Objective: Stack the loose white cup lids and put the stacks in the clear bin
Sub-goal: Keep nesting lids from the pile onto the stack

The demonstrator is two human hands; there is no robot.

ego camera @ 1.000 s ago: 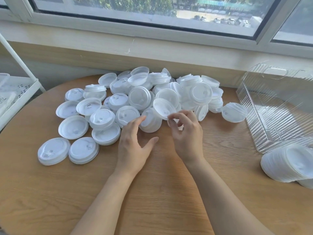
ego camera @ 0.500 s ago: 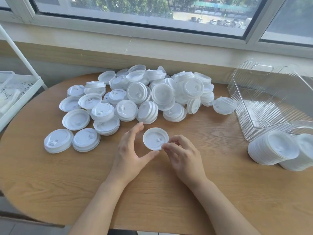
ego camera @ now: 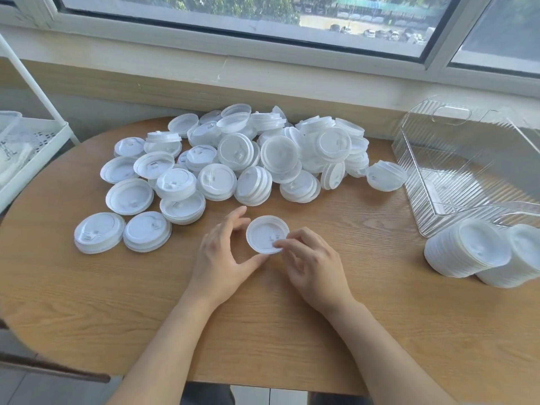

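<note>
Step in hand: starting a new stack, I judge; one round white plastic cup lid (ego camera: 267,234) sits alone on the round wooden table (ego camera: 117,302), drawn clear of the heap.
Right hand (ego camera: 314,266): fingers curled, fingertips pinching the near right edge of that single lid.
Left hand (ego camera: 223,257): fingers spread wide, forefinger and thumb cupping the lid's left side; whether they touch it I cannot tell.
Next move: calls for a second lid from the heap, turned the same way up and pressed down so the rims nest.
Loose lids: the pile of white plastic lids (ego camera: 248,159) lies beyond the hands, some face up, some face down, some on edge, several already doubled.
Look of the held lid: thin, shallow, slightly translucent, with a raised rim and a small tab near the middle.
Finished stacks: two long white lid stacks (ego camera: 482,254) lie on their sides at the right, just in front of the bin.
Clear ribbed plastic bin (ego camera: 455,171): far right, no lids visible inside.
</note>
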